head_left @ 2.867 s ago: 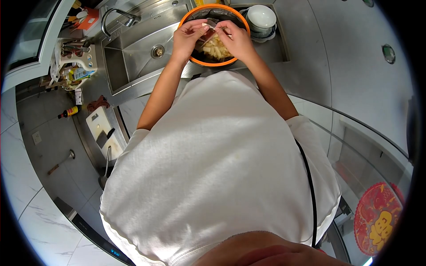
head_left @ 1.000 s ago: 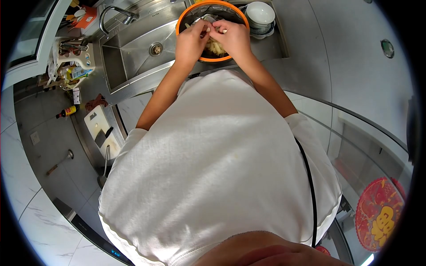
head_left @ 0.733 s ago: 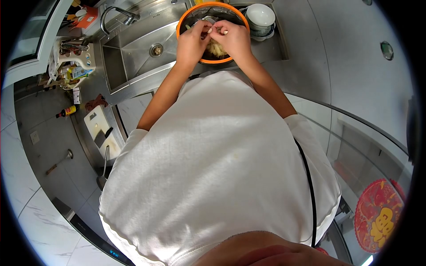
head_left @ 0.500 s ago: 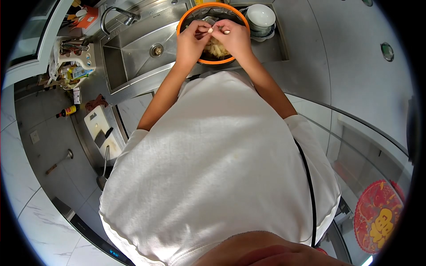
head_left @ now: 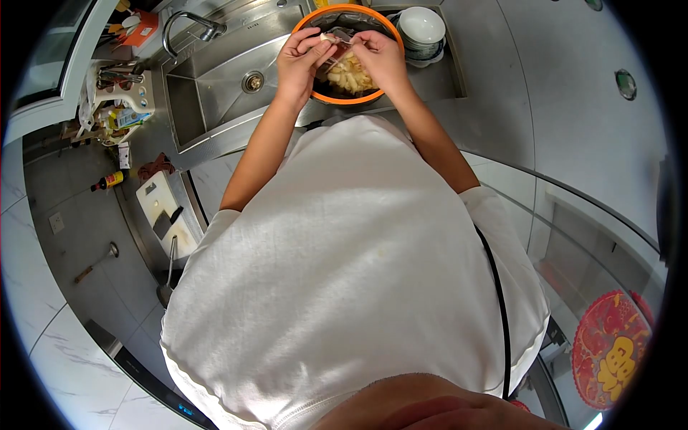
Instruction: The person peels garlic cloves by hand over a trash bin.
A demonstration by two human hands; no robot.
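Over a bin with an orange rim [head_left: 348, 100] my two hands are close together. My left hand [head_left: 295, 66] is closed, with a small whitish piece that looks like a garlic clove [head_left: 327, 38] between thumb and fingertips. Just right of it, my right hand [head_left: 383, 61] is pinched, its fingertips near a thin pale strand; what it grips is too small to make out. Pale yellowish scraps [head_left: 351, 77] lie in the bin below, on a dark liner. Part of the bin's inside is hidden by my hands.
A steel sink [head_left: 222, 89] with a faucet [head_left: 193, 25] is to the left. White bowls [head_left: 421, 27] stand stacked right of the bin. Farther left are a utensil holder [head_left: 129, 89], a cutting board [head_left: 168, 208] with a dark blade, a sauce bottle [head_left: 107, 180] and a ladle [head_left: 97, 261].
My hands have moved apart slightly, the left one going left and up with the whitish piece. More of the scraps in the bin now shows between them.
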